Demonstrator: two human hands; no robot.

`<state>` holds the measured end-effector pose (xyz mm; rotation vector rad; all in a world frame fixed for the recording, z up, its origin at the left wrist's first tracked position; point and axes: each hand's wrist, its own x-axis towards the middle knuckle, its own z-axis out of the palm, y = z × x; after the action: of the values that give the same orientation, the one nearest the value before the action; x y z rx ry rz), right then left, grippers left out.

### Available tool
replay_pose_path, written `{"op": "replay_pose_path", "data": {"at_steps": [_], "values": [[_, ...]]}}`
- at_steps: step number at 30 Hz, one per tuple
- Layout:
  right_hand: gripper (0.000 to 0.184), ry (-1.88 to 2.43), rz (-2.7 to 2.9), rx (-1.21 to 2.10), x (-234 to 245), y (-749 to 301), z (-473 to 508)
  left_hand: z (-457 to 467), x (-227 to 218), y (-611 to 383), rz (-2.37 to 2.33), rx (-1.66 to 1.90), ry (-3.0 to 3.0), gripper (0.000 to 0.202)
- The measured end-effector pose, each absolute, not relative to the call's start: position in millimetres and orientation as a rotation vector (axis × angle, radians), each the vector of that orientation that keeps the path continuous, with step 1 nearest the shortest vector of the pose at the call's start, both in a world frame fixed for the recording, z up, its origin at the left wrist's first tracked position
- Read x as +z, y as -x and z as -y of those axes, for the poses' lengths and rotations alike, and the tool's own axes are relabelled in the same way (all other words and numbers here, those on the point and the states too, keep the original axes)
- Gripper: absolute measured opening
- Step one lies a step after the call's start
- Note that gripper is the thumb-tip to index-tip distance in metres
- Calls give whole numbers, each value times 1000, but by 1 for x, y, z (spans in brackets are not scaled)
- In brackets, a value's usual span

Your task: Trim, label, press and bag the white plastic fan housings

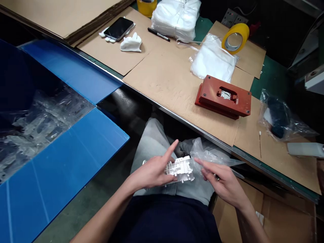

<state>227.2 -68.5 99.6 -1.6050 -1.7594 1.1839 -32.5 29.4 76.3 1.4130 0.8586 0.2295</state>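
Observation:
A white moulded plastic part [179, 169] with ribs and openings is held in my left hand [151, 172], whose fingers wrap under it and whose index finger points up past it. My right hand [220, 179] is close to the part's right end, with its index finger reaching toward it but apart from it. A small metal tool [216, 176] shows between the right hand's fingers; its exact kind is hidden. Both hands are over my grey-clad lap, and a crumpled clear plastic bag [209, 153] lies just behind them.
A long bench edge [192, 126] runs ahead of my lap, topped by cardboard sheets. On them are a red jig [223, 97], yellow tape [235, 38], white cloth bags, a phone, and gloves. A blue bin [60, 141] with clear bagged parts stands at left.

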Motion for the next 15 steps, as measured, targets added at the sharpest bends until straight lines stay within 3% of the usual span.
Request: {"op": "replay_pose_path", "data": {"at_steps": [5,10,15], "values": [[58,1440,2408,1202,126,-220,59,-24,67,13,-717,373,-1544,82],[33,1432,2592,1177,135,-225,62,-24,63,11,-837,222,-1653,36],[16,1672,2370,1086,110,-244,68,-29,66,24,-968,296,-1429,31]]}}
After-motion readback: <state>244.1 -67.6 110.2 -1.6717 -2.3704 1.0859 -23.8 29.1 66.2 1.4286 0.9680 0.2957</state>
